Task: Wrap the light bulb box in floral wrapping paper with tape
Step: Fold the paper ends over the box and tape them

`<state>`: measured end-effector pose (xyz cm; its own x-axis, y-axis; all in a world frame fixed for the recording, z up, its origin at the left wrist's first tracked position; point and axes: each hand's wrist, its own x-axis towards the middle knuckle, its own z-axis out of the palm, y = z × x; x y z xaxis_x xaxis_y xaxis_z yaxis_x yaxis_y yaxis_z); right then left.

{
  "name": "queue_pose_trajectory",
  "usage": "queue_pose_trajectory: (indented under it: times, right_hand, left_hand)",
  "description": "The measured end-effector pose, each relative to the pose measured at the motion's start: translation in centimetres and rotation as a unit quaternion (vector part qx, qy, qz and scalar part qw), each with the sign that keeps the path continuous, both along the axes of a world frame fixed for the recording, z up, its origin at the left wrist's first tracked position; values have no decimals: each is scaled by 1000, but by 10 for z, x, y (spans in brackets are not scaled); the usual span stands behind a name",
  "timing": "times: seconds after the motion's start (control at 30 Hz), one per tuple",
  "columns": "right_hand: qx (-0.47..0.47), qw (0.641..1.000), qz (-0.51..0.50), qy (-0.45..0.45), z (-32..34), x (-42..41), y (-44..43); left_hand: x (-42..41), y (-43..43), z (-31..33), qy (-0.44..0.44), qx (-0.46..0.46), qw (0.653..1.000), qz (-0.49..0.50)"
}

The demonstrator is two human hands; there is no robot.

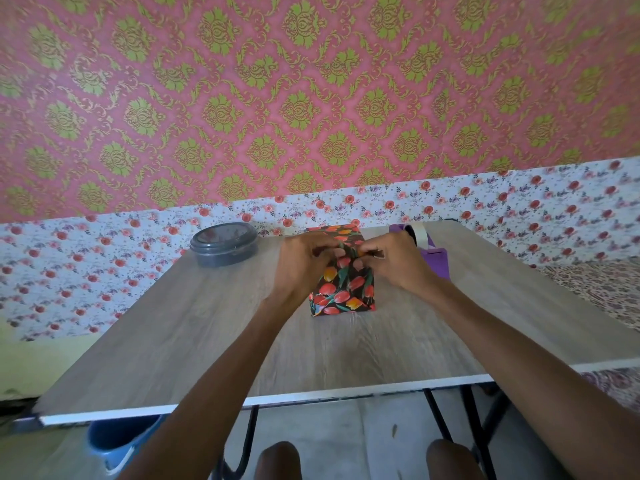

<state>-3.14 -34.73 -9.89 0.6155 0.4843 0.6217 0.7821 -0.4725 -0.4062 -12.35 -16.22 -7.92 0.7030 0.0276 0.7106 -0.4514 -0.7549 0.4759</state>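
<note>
On my feed the wall (pixel 311 98) fills the upper half: pink paper with green damask, and under it a paler band (pixel 104 258) of small red flowers. One wood-grain table (pixel 207 341) with a white front edge stands against it on black legs (pixel 474 420). One blue bucket (pixel 114 441) sits underneath at the left.

I count three things on the tabletop. One round grey container (pixel 223 244), lid on, sits far left, well apart from the work. One purple tape dispenser (pixel 436 265) sits far right, partly hidden behind the person's right hand (pixel 398 261). Between them the light bulb box (pixel 341 301) stands upright, covered in dark tulip-print wrapping paper (pixel 349 275).

Both hands meet over its top. The left hand (pixel 301 261) and the right each have fingers curled, pinching the paper's folds and blocking my view of the top face.
</note>
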Motion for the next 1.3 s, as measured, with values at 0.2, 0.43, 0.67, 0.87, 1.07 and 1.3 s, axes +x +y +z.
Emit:
queue_pose_trajectory:
  times: [0.2, 0.43, 0.67, 0.87, 1.07, 1.3]
  right_hand:
    - [20, 997, 24, 67, 7, -5, -7]
    - [21, 998, -15, 55, 14, -6, -1]
    - [-26, 997, -57, 54, 17, -7, 10]
    - [-20, 996, -43, 75, 23, -10, 9]
    - [-19, 993, 1, 116, 28, -11, 2]
    - [1, 1000, -2, 7, 13, -11, 2]
  left_hand:
    - [14, 9, 15, 76, 1, 997, 5]
    - [12, 10, 18, 38, -92, 995, -17]
    - [7, 22, 11, 145, 8, 989, 1]
    - [16, 19, 1, 141, 53, 985, 80]
    - [21, 20, -1, 124, 37, 989, 68]
    - [14, 26, -3, 69, 96, 993, 27]
